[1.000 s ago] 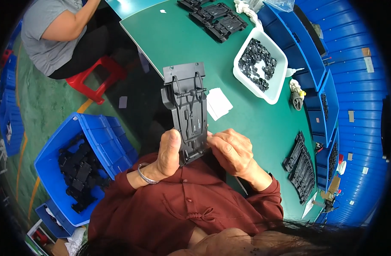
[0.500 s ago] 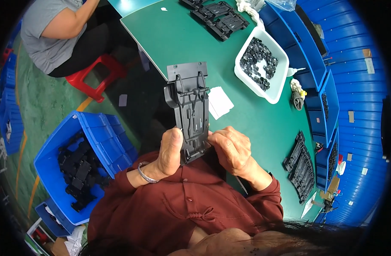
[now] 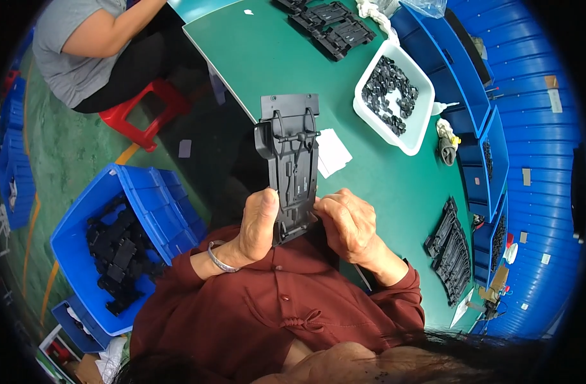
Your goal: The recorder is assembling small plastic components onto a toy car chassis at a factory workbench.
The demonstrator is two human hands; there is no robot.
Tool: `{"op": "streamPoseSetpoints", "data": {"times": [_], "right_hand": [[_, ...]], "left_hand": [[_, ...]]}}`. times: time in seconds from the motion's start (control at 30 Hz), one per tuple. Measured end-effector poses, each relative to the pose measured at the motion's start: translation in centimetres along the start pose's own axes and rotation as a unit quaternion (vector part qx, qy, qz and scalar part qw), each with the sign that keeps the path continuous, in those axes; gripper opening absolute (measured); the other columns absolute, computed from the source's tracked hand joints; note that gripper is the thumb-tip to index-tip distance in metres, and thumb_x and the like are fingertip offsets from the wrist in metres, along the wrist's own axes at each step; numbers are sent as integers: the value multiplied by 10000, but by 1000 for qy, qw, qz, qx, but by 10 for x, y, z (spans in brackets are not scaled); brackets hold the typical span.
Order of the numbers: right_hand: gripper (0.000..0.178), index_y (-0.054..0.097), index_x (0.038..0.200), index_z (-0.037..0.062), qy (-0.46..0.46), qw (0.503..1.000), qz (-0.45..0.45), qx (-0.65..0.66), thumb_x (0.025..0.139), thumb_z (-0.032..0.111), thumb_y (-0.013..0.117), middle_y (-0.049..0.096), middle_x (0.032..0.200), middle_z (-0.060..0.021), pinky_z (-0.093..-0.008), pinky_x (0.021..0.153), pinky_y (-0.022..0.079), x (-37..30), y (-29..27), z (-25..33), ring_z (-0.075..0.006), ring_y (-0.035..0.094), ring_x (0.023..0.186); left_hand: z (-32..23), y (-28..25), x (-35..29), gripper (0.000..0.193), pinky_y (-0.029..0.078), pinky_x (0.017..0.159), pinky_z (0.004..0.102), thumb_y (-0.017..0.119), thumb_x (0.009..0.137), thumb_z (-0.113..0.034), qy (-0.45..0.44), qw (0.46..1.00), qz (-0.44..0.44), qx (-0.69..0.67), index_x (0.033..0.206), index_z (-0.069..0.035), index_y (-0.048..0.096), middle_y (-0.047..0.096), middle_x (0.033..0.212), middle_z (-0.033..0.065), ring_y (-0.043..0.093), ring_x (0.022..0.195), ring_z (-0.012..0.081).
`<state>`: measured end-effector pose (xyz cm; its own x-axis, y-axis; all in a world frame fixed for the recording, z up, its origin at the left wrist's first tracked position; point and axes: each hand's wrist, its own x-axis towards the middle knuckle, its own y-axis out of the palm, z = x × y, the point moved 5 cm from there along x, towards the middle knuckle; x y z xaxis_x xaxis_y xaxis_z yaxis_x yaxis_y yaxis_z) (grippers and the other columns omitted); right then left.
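Observation:
In front of my chest I hold a long black plastic toy-car chassis [image 3: 298, 169], tilted up with its moulded axles and ribs showing. My left hand [image 3: 260, 224] grips its lower left edge, thumb on the side and the other fingers hidden behind. At the lower right edge, my right hand [image 3: 348, 224] has its fingers curled into a pinch against the part. Whether those fingertips also hold something small cannot be made out. Beyond the chassis, white paper sheets [image 3: 333, 153] lie on the green table [image 3: 267, 57].
A white tub [image 3: 422, 131] of small black pieces stands on the table. More black chassis parts lie at the far side [image 3: 334, 32] and right [image 3: 450, 256]. Blue bins [image 3: 456, 70] line the right edge. Left, a blue crate [image 3: 136, 198] holds black parts; a person [image 3: 88, 45] sits on a red stool [image 3: 136, 125].
The chassis has swung slightly to the right at its upper end and stands a little straighter. Both hands keep nearly the same place and grip.

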<state>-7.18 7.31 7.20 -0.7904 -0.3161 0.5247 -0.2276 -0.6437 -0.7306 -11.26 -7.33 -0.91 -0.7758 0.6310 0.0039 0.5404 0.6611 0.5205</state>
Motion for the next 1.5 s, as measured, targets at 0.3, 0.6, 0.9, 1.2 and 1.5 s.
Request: {"op": "streamPoseSetpoints", "data": {"times": [0.3, 0.6, 0.9, 1.2, 1.5], "right_hand": [[262, 632, 948, -54, 3, 999, -16, 32, 736, -184, 713, 631, 763, -111, -315, 527, 479, -2, 4, -2, -232, 597, 589], [261, 636, 945, -55, 8, 999, -29, 42, 731, -185, 710, 627, 744, -96, -312, 526, 477, -5, 6, -4, -219, 589, 572], [277, 638, 950, -54, 12, 999, -12, 37, 716, -180, 717, 626, 743, -100, -316, 533, 484, -4, 7, -4, -224, 603, 580], [285, 632, 973, -57, 25, 999, 38, -3, 730, -189, 702, 647, 780, -110, -322, 536, 500, -3, 2, 2, -233, 632, 619], [307, 634, 1009, -66, 15, 998, 58, -37, 728, -177, 688, 652, 804, -104, -317, 524, 494, -6, 2, 6, -221, 629, 625]], "left_hand": [[4, -1, 1, 764, 572, 891, 374, 257, 1088, -592, -13, 999, -9, -32, 1282, 77, 570, 696, 1116, 167, 691, 979, 230], [6, 0, 1, 721, 566, 917, 371, 239, 1102, -556, -25, 997, -6, -69, 1319, 55, 553, 681, 1163, 155, 682, 1022, 218], [7, 0, 1, 697, 563, 941, 369, 231, 1111, -529, -30, 995, -21, -88, 1339, 52, 541, 673, 1198, 152, 680, 1050, 216], [6, 1, 0, 687, 565, 925, 360, 235, 1115, -514, -32, 997, -20, -73, 1312, 56, 564, 682, 1178, 151, 686, 1028, 212], [6, 1, -1, 679, 561, 907, 348, 240, 1117, -506, -32, 998, -14, -58, 1289, 56, 581, 692, 1142, 144, 684, 1010, 201]]}}
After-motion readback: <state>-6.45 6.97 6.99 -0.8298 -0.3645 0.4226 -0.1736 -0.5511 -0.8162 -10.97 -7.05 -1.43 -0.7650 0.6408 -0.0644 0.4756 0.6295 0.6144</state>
